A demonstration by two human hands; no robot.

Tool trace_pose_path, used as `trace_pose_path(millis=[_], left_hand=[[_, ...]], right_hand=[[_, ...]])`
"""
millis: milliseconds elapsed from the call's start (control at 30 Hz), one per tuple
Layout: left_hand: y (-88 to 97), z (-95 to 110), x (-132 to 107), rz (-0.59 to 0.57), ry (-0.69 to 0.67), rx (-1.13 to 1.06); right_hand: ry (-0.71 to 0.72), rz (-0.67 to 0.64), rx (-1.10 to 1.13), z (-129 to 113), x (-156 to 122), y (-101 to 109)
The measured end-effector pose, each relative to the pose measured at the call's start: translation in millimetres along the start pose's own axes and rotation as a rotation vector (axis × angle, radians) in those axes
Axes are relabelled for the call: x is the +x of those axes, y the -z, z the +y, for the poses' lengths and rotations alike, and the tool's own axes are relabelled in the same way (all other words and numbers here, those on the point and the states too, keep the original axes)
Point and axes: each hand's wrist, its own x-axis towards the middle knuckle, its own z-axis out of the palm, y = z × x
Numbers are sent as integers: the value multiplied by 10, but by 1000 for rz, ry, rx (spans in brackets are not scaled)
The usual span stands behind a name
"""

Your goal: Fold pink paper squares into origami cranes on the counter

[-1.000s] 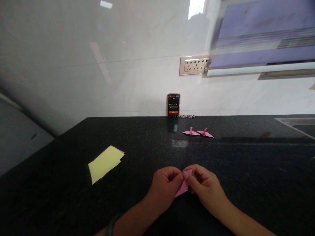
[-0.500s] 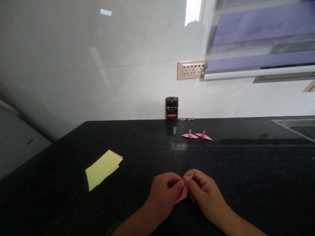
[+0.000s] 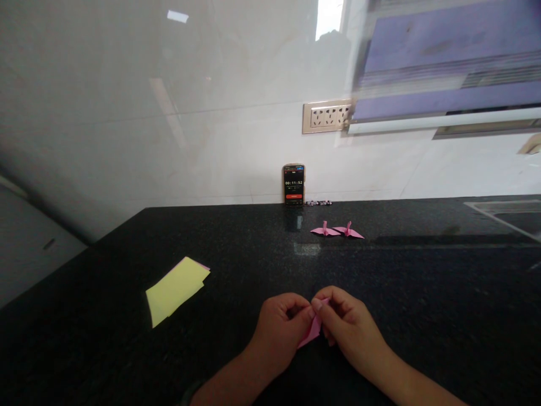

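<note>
A small folded pink paper [image 3: 311,331] is pinched between both my hands just above the black counter [image 3: 401,282], near its front edge. My left hand [image 3: 279,330] is curled with thumb and fingertips pressed on the paper's left side. On the paper's upper right tip my right hand [image 3: 344,326] pinches it. Most of the paper is hidden by my fingers.
Two finished pink paper cranes [image 3: 336,230] sit farther back on the counter. A phone [image 3: 293,184] showing a timer leans against the white wall. A stack of yellow paper sheets [image 3: 176,283] lies to the left. A sink edge [image 3: 502,211] shows at the far right.
My hands stay together on the pink paper with only small finger shifts. The view has drifted slightly and the timer has advanced one second.
</note>
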Motion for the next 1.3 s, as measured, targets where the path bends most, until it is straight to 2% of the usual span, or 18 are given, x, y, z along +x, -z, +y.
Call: trace_pose_path(millis=[533,767,867,967,1067,1167,1300], left_hand=[[-1,2,7,-5,-14,3],[6,18,1,0,-7,-25],[10,35,7,19,21,-30],[8,36,9,38,19,-34],[-8,18,13,16,-23,-101],[-25,-6,25,-24,14,-240],[-15,-42,41,-7,32,-318]], right_hand=[[21,7,25,15,0,3],[-14,20,142,36,35,22],[-32,-19,183,47,71,47],[-33,-65,119,37,76,48],[-24,-20,75,24,55,38],[8,25,67,26,51,40],[51,10,18,44,81,58]])
